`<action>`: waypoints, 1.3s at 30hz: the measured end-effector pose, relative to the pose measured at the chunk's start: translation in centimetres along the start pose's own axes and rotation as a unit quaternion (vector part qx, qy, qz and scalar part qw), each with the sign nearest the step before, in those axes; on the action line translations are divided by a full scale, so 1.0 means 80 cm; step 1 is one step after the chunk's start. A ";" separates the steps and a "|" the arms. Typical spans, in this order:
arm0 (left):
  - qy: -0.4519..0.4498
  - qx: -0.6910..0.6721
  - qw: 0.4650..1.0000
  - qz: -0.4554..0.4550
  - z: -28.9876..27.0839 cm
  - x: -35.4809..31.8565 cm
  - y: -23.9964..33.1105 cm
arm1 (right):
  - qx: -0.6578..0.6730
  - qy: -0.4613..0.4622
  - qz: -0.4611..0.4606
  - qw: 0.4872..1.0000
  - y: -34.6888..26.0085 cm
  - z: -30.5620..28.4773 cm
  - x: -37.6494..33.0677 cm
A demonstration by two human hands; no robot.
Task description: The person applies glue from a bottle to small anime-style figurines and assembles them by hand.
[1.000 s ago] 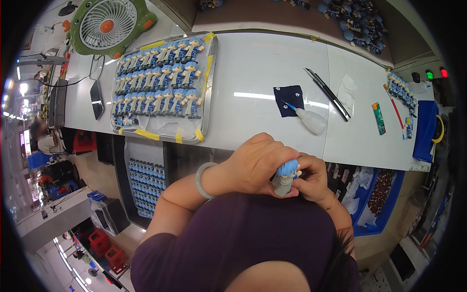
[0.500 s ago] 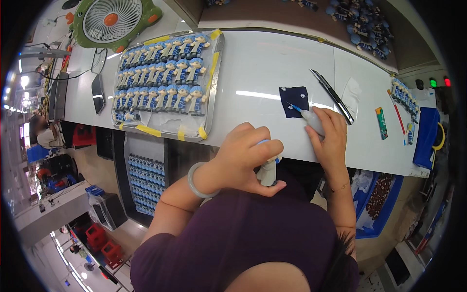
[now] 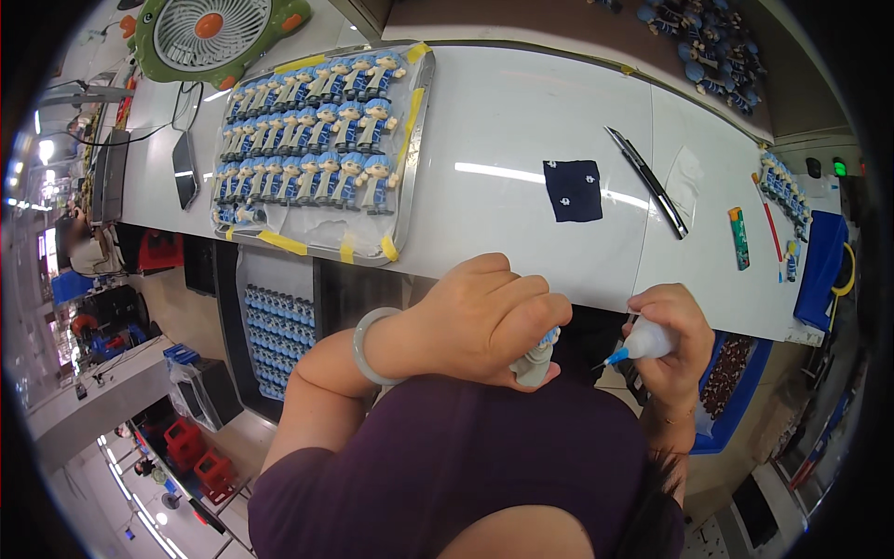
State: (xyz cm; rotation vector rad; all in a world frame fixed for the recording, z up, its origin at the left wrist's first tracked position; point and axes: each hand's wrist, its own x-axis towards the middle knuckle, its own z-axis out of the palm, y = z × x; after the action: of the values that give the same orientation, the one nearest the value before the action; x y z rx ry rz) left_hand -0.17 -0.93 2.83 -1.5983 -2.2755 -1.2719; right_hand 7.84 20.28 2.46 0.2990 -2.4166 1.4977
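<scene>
Both hands work near the table's [image 3: 521,121] near edge: left hand [image 3: 489,321] closes around the figurine [image 3: 535,359], right hand [image 3: 666,349] grips the squeeze bottle [image 3: 643,343], whose blue nozzle should meet the figurine steadily.

Figurine [image 3: 535,361] grey, blue cap – cloth [image 3: 572,190] navy, white motifs.

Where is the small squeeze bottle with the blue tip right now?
In the head view, the squeeze bottle is in the right hand, just off the white table's near edge, tip aimed at the figurine in the left hand.
</scene>
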 end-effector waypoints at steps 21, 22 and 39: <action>-0.037 0.001 0.999 -0.014 0.003 -0.003 0.005 | -0.267 0.052 -0.109 0.956 -0.035 -0.008 -0.003; -0.041 0.003 0.999 -0.016 0.003 -0.003 0.005 | -0.267 0.053 -0.110 0.956 -0.034 -0.007 -0.003; -0.065 0.004 0.997 -0.034 0.002 -0.007 0.008 | -0.290 0.023 -0.121 0.949 -0.043 -0.007 -0.001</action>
State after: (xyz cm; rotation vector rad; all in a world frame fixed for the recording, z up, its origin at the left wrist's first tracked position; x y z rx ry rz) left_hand 0.66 -1.20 2.79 -1.6609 -2.4288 -1.2046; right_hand 9.09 19.28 5.54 0.4018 -2.5340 0.6417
